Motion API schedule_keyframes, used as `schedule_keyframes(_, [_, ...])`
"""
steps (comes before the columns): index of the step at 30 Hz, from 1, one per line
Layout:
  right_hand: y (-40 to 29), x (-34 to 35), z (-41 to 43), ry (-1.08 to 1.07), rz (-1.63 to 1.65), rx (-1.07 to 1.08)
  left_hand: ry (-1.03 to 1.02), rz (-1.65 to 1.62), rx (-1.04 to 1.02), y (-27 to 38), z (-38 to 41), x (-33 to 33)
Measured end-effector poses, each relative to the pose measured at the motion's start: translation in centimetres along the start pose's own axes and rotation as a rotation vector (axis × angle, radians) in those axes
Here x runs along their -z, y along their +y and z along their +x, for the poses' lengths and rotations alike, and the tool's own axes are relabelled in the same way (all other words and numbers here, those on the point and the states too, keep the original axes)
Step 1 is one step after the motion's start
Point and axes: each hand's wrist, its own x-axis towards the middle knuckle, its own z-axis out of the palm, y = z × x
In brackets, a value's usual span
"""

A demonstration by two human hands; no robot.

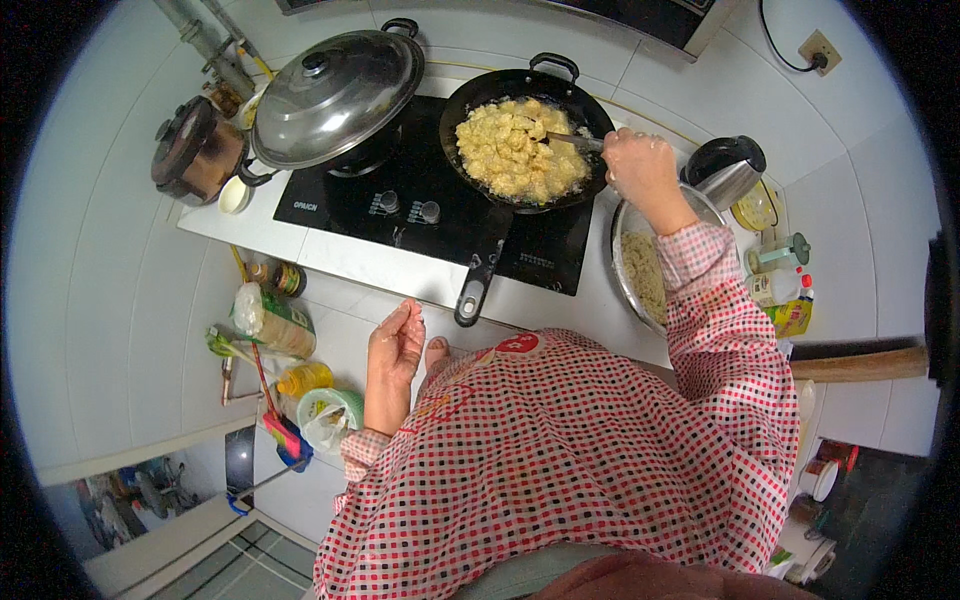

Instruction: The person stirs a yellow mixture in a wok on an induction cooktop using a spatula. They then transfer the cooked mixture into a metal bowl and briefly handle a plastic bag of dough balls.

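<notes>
My right hand point(641, 169) grips the handle of a metal utensil point(574, 140), whose far end is among yellow fried pieces point(517, 150) in a black wok point(450, 120). Hot oil bubbles around the pieces. The wok sits on the right side of a black gas cooktop point(337, 214), its long handle point(484, 270) pointing towards me. My left hand point(395, 345) hangs before the counter edge, fingers bent together, holding nothing, with whitish residue on the fingertips. Below my right forearm stands a metal bowl point(621, 277) of pale, batter-like food point(643, 274), partly hidden by my sleeve.
A large lidded pan point(337, 97) stands on the left burner. Left of it are a rice cooker point(199, 150) and a small white bowl point(234, 195). A kettle point(731, 180) and bottles point(776, 286) stand at right. On the floor are an oil bottle point(304, 379) and a green bin point(349, 397).
</notes>
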Motion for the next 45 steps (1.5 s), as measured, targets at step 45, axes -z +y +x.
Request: schedule_keyframes(45, [-5.2,5.6,-1.1,-0.224,-0.136,-0.442,-0.252,0.186,0.308,6.3,11.6,0.7])
